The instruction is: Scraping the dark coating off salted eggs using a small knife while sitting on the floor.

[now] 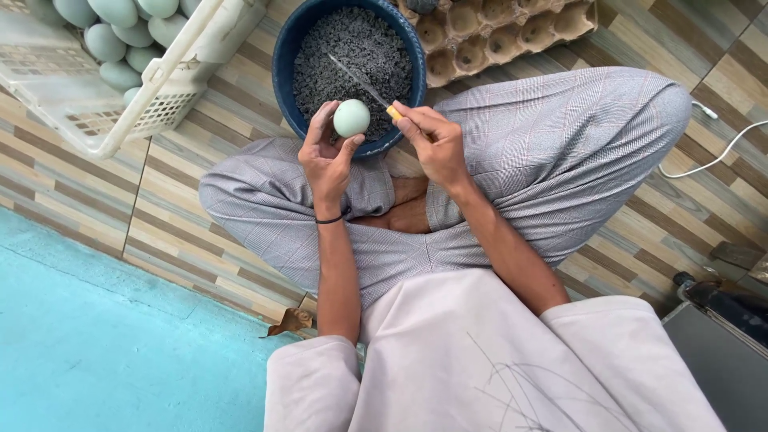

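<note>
The person sits cross-legged on the tiled floor, the left hand (326,156) cupping a pale green egg (351,118) over the near rim of the blue basin (285,56) of dark grit. The right hand (432,140) pinches a thin blade with a yellow handle (376,96), its tip out over the basin. If the blade presses too hard, I think the shell could crack; a loose cup could drop the egg onto the tiles.
</note>
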